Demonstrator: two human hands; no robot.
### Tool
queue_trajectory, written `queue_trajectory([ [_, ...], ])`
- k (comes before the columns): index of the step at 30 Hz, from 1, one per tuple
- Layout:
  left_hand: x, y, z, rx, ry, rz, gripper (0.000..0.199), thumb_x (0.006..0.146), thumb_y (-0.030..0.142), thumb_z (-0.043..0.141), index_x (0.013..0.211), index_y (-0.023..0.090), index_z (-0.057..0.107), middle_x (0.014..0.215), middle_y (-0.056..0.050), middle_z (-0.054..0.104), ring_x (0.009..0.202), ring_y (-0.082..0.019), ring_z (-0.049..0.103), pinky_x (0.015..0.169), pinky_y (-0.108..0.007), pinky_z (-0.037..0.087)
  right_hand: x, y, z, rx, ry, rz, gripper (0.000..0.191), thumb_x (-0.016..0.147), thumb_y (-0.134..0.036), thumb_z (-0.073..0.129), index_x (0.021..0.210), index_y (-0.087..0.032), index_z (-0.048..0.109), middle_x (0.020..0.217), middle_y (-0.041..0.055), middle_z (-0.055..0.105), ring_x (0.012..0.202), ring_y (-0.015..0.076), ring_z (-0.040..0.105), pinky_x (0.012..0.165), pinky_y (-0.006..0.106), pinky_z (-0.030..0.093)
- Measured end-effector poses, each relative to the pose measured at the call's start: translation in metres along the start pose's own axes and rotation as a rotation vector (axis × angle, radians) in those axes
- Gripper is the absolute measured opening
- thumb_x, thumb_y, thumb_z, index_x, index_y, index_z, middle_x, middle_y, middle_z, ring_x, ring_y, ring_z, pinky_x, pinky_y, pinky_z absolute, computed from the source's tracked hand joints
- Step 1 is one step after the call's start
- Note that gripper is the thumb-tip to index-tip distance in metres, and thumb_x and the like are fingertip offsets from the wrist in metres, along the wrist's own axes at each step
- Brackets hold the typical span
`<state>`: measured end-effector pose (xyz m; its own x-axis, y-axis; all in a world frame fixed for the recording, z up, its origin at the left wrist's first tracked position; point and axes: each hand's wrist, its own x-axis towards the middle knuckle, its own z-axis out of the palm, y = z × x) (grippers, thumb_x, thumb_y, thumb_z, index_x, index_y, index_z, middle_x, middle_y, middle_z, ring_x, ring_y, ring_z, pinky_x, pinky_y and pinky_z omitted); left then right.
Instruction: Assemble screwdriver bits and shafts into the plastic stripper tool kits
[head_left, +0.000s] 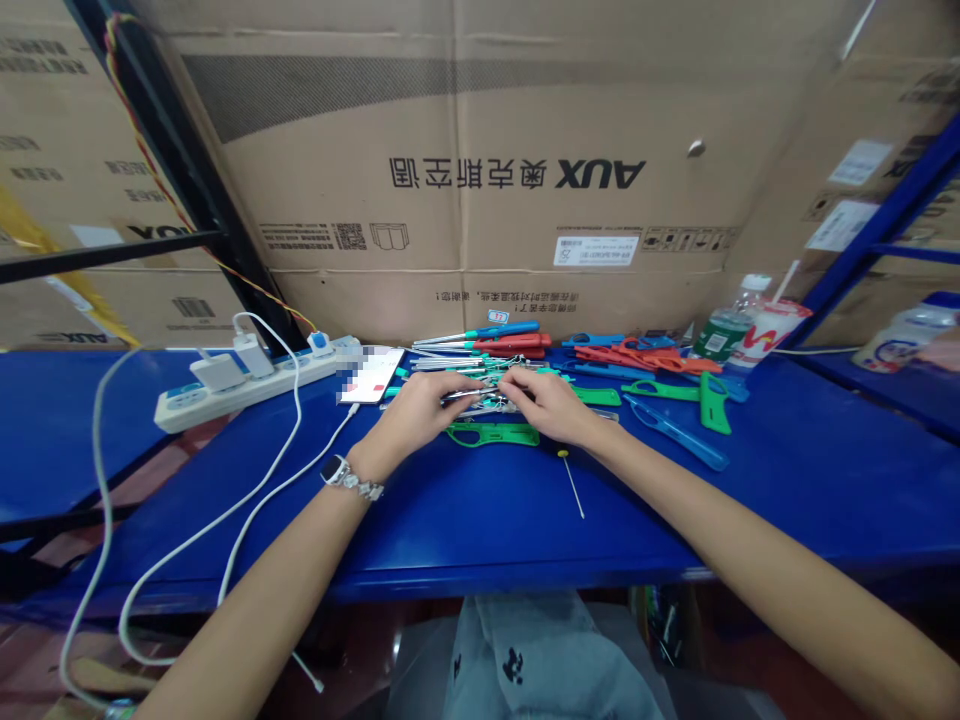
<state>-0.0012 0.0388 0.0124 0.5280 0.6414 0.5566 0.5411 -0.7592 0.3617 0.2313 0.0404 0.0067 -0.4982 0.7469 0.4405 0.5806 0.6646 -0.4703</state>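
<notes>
My left hand [431,405], with a watch on its wrist, reaches in over a pile of thin metal and teal parts [491,372] on the blue table. Its fingers are pinched on a thin metal part [466,394]. Close beside it, my right hand [547,402] has its fingertips pressed together at the other end of that part; what exactly they grip is too small to tell. Just below the hands lies a green plastic piece [493,434]. A yellow-headed thin rod [574,484] rests nearer the front edge.
Behind the pile are red and blue handled tools [510,342]. Orange [637,355], green [715,404] and blue [679,433] plastic pieces lie right, before a bottle [724,325] and cup [769,335]. A power strip [255,380] with white cables and a phone [373,376] are left.
</notes>
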Motion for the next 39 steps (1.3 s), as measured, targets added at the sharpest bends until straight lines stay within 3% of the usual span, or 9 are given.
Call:
queue_trajectory([
  [10, 0.0015, 0.0094, 0.0075, -0.103, 0.004, -0.032, 0.010, 0.094, 0.027, 0.064, 0.095, 0.019, 0.069, 0.087, -0.004, 0.076, 0.076, -0.016, 0.069, 0.070, -0.028, 0.052, -0.0006, -0.0089, 0.0089, -0.117, -0.033, -0.007, 0.023, 0.102, -0.035, 0.044, 0.101, -0.023, 0.063, 0.074, 0.0023, 0.066, 0.064, 0.0180, 0.055, 0.062, 0.029, 0.028],
  [16, 0.0008, 0.0089, 0.0077, -0.084, 0.011, -0.017, 0.010, 0.092, 0.026, 0.066, 0.086, 0.018, 0.066, 0.078, -0.002, 0.071, 0.068, -0.014, 0.063, 0.064, -0.027, 0.049, -0.0029, -0.0056, 0.0043, -0.131, -0.034, -0.114, 0.023, 0.102, -0.042, 0.050, 0.102, -0.024, 0.064, 0.078, 0.0021, 0.069, 0.068, 0.0186, 0.059, 0.062, 0.029, 0.029],
  [24, 0.0002, 0.0051, 0.0013, -0.099, -0.034, 0.103, 0.019, 0.096, 0.026, 0.060, 0.107, 0.020, 0.074, 0.096, -0.008, 0.074, 0.088, -0.019, 0.068, 0.079, -0.033, 0.053, -0.0031, -0.0014, 0.0000, -0.108, -0.038, -0.131, 0.027, 0.104, -0.042, 0.046, 0.097, -0.024, 0.064, 0.078, 0.0018, 0.067, 0.071, 0.0183, 0.059, 0.065, 0.029, 0.032],
  [39, 0.0010, 0.0054, 0.0070, -0.008, 0.028, 0.181, 0.027, 0.104, 0.033, 0.053, 0.110, 0.021, 0.077, 0.083, -0.005, 0.068, 0.075, -0.017, 0.063, 0.070, -0.030, 0.052, 0.0012, -0.0026, 0.0075, -0.054, -0.013, -0.039, 0.037, 0.105, -0.047, 0.037, 0.080, -0.023, 0.050, 0.064, -0.0018, 0.049, 0.059, 0.0154, 0.046, 0.059, 0.028, 0.026],
])
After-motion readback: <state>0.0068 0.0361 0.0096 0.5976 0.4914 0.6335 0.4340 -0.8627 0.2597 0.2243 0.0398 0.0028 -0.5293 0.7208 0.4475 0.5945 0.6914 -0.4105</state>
